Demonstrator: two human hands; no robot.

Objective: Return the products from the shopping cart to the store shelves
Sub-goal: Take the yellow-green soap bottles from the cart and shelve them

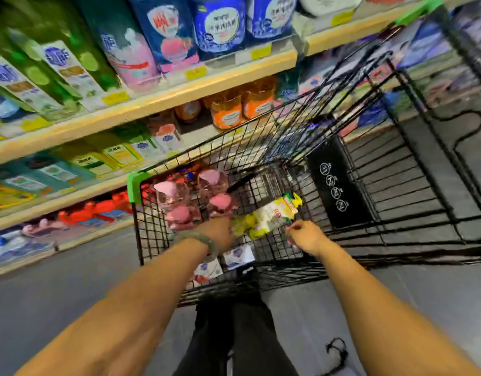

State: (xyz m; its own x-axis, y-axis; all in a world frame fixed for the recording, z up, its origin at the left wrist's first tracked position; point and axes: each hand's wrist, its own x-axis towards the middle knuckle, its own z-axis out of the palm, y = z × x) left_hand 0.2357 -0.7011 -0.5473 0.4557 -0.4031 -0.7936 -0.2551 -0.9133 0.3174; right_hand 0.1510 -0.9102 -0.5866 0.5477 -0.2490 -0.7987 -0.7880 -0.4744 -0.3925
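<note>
Nearest the camera, the person's dark trousers (234, 329) stand on the grey floor (57, 294), with both bare forearms stretching forward into a black wire shopping cart (261, 147). The left hand (220, 232), with a green bead bracelet (198, 238) at the wrist, reaches down among the pink-capped bottles (196, 196); its fingers are hidden behind the wrist and the bottles, so I cannot tell whether that grip is spread or closed on anything. The right hand (307, 236) is curled loosely, its fingertips drawn near each other just beside the end of a yellow-and-white packet (272, 215); blur hides whether they touch it. The packet lies in the cart basket between the two hands. Lower in the cart, below the left wrist, sit small white-and-blue packs (238, 255). A green corner guard (135, 185) caps the cart's left front corner. Beyond the cart run the store shelves (158, 101), holding orange-labelled jars (242, 107), green boxes (57, 69) and blue bags (220, 23).
</note>
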